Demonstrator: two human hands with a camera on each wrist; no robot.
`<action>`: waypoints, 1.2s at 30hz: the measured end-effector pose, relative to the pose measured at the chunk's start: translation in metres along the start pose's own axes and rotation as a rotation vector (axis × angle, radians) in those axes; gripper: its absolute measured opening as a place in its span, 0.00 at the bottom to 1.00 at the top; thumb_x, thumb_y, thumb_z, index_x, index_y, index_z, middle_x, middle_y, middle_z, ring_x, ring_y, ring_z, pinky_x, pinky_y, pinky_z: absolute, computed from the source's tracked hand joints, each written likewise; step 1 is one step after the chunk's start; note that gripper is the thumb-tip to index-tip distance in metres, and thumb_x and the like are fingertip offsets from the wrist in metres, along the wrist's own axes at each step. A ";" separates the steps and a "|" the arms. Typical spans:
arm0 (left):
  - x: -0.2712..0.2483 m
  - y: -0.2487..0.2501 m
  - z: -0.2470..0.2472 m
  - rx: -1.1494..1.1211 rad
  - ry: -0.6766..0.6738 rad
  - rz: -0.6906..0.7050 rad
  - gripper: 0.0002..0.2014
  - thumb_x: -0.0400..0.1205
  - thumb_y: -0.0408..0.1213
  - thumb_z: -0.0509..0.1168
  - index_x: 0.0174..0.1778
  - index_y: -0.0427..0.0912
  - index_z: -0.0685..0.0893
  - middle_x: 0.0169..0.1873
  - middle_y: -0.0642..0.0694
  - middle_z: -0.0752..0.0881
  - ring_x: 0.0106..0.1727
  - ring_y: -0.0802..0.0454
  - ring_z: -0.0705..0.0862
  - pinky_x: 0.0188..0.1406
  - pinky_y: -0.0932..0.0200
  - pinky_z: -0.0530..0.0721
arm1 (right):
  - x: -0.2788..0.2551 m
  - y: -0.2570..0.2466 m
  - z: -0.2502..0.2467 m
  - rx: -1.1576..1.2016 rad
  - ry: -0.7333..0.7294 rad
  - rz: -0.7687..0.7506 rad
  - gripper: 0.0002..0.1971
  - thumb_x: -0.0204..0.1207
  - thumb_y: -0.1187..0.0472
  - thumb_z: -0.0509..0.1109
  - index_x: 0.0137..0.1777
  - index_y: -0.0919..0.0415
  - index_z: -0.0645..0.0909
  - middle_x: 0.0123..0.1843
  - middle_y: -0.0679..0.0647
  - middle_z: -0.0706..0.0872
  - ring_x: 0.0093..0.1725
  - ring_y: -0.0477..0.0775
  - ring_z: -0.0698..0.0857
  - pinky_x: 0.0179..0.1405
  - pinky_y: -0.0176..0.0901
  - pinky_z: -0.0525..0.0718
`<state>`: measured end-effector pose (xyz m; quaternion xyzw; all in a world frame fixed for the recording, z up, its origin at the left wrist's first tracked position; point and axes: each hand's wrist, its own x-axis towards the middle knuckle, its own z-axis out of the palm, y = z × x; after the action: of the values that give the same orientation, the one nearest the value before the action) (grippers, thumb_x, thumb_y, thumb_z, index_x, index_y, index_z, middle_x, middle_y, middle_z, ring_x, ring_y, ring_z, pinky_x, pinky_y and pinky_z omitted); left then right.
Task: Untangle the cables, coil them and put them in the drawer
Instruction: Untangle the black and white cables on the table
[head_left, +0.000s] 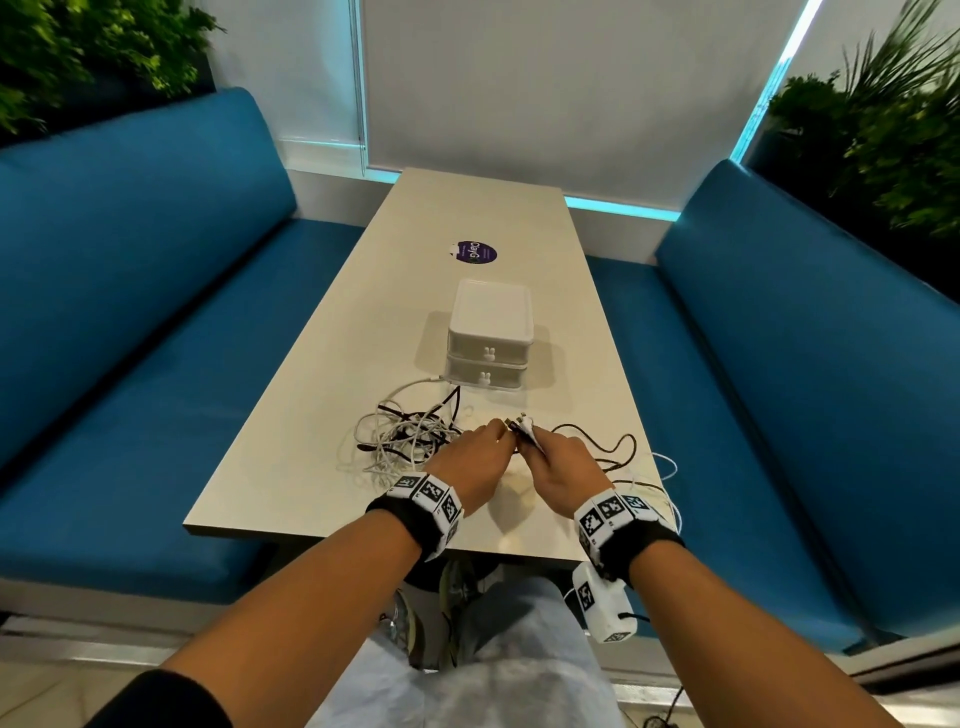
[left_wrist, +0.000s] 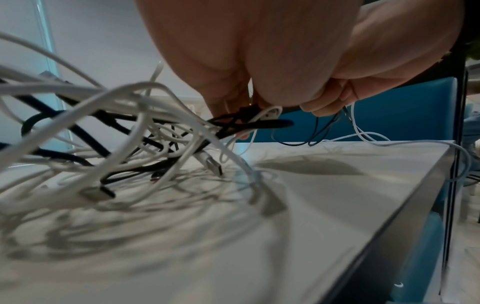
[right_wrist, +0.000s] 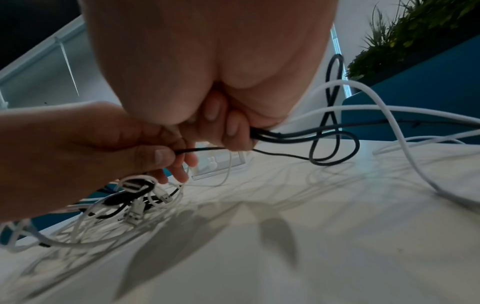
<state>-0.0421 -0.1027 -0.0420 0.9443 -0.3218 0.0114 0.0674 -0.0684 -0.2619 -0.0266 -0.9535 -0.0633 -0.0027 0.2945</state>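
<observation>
A tangle of white and dark cables (head_left: 405, 441) lies on the table just in front of a white two-drawer box (head_left: 488, 338), whose drawers are both shut. My left hand (head_left: 496, 435) sits at the tangle's right side and pinches a thin black cable (right_wrist: 200, 150) between thumb and fingers. My right hand (head_left: 535, 442) is close beside it, its fingers (right_wrist: 233, 131) curled round a bunch of cable ends (head_left: 522, 423). From that hand a dark cable (head_left: 608, 452) and a white cable (head_left: 667, 467) trail off to the right.
The beige table (head_left: 467, 218) carries a purple round sticker (head_left: 477, 253) behind the drawer box. Blue benches (head_left: 130, 312) run along both sides. The white cable hangs over the table's right front corner (left_wrist: 441, 148). Loose plugs (right_wrist: 135, 214) lie in the tangle.
</observation>
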 end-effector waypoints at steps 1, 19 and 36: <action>0.001 0.000 0.001 -0.046 -0.011 -0.003 0.21 0.78 0.23 0.60 0.68 0.36 0.71 0.58 0.37 0.77 0.50 0.37 0.82 0.45 0.47 0.77 | 0.001 0.000 0.001 0.000 -0.006 0.013 0.15 0.87 0.54 0.59 0.63 0.60 0.81 0.45 0.63 0.88 0.44 0.64 0.83 0.42 0.48 0.77; -0.002 -0.036 0.023 0.072 0.098 -0.068 0.11 0.90 0.45 0.51 0.53 0.52 0.79 0.46 0.50 0.89 0.53 0.45 0.81 0.67 0.49 0.63 | 0.004 0.027 -0.024 -0.190 -0.122 0.243 0.12 0.86 0.52 0.56 0.49 0.50 0.80 0.40 0.55 0.83 0.36 0.56 0.81 0.32 0.45 0.74; 0.002 -0.028 0.017 0.179 0.059 -0.094 0.08 0.87 0.39 0.58 0.59 0.54 0.71 0.42 0.48 0.90 0.52 0.43 0.83 0.64 0.42 0.65 | 0.017 -0.006 0.014 -0.151 -0.096 0.115 0.17 0.88 0.53 0.55 0.63 0.62 0.79 0.55 0.65 0.87 0.56 0.68 0.83 0.52 0.54 0.81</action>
<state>-0.0243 -0.0841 -0.0617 0.9599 -0.2728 0.0647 -0.0073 -0.0523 -0.2470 -0.0341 -0.9741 -0.0221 0.0549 0.2182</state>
